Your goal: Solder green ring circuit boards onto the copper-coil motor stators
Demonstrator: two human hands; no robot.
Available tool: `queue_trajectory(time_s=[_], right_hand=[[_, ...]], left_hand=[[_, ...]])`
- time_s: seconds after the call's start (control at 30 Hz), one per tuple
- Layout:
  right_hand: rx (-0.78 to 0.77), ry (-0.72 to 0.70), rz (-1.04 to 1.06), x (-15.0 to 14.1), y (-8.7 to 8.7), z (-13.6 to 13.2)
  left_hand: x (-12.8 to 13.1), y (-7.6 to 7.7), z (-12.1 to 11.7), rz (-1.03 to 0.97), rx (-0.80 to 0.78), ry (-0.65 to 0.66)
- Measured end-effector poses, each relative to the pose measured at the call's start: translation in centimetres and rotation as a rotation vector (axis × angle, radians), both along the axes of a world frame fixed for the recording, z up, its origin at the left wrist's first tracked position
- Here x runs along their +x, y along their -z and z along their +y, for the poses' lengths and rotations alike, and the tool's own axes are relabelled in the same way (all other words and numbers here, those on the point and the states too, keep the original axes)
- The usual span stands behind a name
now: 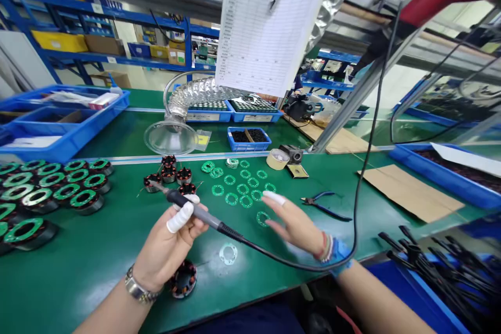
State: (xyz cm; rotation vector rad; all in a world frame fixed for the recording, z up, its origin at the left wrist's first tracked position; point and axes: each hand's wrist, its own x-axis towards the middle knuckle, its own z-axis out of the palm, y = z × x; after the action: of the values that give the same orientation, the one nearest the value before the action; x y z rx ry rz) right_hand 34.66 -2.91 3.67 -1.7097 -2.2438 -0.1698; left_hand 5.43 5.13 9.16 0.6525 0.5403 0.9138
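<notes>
My left hand, with white finger cots, is closed around the grey handle of a soldering iron. Its tip points left and up, toward a small cluster of copper-wound motor stators. My right hand is stretched out over the mat, fingers apart, holding nothing. Close to its fingertips lie several green ring-shaped circuit boards, one of them just below the fingers. A paler ring board lies flat between the hands. Partly behind my left wrist sits a single stator.
Rows of stators topped with green rings fill the left. The iron's black cord loops past my right wrist. Pliers, a tape roll, cardboard and a fume duct's clear hood surround the work area.
</notes>
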Motion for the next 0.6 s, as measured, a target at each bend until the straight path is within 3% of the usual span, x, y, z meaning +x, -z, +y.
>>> queue_trajectory(time_s=[0.17,0.27,0.47,0.53,0.6], right_hand=[[0.376,-0.314,0.429,-9.1,-1.8,-0.5],[0.522,-0.437,0.626,-11.7,-2.9,0.2],[0.485,-0.454,0.581,-10.0,-3.0,-0.8],[0.513,-0.328,0.438,-8.0,-2.9,-1.0],[0.551,-0.114,0.251,-5.4,-2.8,-0.5]], left_hand=[[1.7,-2.1,-4.0,0.155,0.061,0.245],[3.2,-2.5,-6.2,0.201,0.120,0.395],[5.5,-1.2,-7.7,0.204,0.179,0.323],[5.0,-0.2,-8.2,0.260,0.190,0.323],[3.2,0.9,-8.7,0.391,0.224,0.394]])
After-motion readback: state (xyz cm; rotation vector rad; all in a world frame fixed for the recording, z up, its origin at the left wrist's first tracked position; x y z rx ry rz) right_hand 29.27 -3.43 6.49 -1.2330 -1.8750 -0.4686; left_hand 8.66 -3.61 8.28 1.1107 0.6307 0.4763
